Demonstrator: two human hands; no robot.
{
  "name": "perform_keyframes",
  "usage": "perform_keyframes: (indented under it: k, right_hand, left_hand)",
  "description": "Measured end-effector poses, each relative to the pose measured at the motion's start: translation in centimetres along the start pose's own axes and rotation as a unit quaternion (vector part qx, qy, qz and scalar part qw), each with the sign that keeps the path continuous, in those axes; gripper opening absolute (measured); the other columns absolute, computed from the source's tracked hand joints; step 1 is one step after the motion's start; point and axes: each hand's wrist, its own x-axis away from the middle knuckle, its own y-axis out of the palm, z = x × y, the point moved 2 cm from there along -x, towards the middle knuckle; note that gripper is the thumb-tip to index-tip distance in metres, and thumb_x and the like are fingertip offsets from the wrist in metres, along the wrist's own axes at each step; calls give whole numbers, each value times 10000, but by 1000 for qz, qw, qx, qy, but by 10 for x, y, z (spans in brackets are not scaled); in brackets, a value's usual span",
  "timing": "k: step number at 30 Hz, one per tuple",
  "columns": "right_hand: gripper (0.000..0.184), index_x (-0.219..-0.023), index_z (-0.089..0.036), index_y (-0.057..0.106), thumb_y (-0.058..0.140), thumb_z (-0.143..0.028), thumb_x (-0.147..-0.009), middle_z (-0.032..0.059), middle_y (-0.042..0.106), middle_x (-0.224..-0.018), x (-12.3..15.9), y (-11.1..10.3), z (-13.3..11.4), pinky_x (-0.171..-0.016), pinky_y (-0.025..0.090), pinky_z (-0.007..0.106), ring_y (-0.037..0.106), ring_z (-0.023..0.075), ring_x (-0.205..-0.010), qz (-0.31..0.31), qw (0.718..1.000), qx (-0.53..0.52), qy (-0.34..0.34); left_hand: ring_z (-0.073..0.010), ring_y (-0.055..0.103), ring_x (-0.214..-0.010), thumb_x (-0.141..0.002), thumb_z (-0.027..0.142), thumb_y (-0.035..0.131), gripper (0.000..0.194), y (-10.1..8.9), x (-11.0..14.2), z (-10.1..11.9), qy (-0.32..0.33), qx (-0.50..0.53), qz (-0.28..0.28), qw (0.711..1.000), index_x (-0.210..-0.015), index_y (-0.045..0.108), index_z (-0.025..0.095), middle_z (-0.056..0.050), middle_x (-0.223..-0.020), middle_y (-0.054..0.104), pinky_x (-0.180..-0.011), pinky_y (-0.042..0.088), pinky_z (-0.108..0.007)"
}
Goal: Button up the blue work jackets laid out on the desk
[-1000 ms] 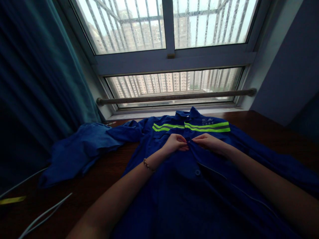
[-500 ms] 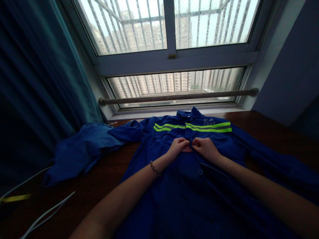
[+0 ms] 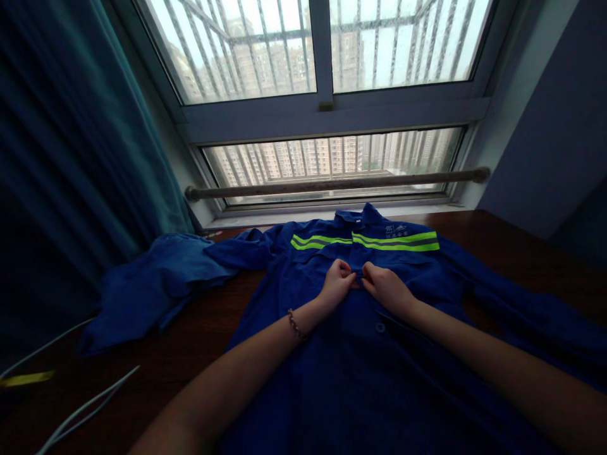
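A blue work jacket (image 3: 308,354) with yellow-green reflective strips across its chest lies front up, collar toward the window. Its front edges meet near the chest and spread apart lower down, where a button (image 3: 380,328) shows. My left hand (image 3: 338,282), below a bracelet on the wrist, pinches the front edge of the jacket just under the strips. Close beside it, my right hand (image 3: 385,285) pinches the same front edge from the other side. The fingertips nearly touch; whatever small part sits between them is hidden.
More blue cloth (image 3: 156,284) lies crumpled at the left on the dark wooden surface (image 3: 199,335). White cables (image 3: 90,411) and a yellow strip (image 3: 28,378) are at lower left. A curtain (image 3: 85,158) hangs at left, and a rail (image 3: 332,185) crosses the window.
Both hands stay at the jacket front. My left fingers have curled closer together, and my right fingers have shifted slightly left, pinching the cloth edge. The view has moved a little.
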Motion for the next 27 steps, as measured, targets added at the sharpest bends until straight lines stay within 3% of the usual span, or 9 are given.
perform_keyframes:
  k: [6,13,27]
  right_hand:
    - [140,-878,-165,475,346,-221,-875,63,596,-808,1,0,-4,-547,303,234,580,155,-695,-38,996,82,-26]
    - [199,-873,-156,488,298,-210,-892,76,607,-800,1,6,4,-604,337,230,589,162,-745,-42,995,74,-58]
    - [228,-817,-173,458,260,-246,-904,48,603,-735,1,7,8,-570,286,236,577,149,-680,-27,997,50,-47]
  left_hand:
    - [-74,518,-433,-680,65,564,289,2,2,3,-15,52,-6,998,-791,327,188,105,-529,459,-474,449,-187]
    - [-103,563,-473,-660,262,674,339,2,6,8,-34,17,-29,999,-807,380,178,69,-584,513,-481,457,-207]
    - [-116,575,-480,-679,186,607,270,0,1,3,10,24,-81,996,-821,378,174,65,-556,520,-473,441,-196]
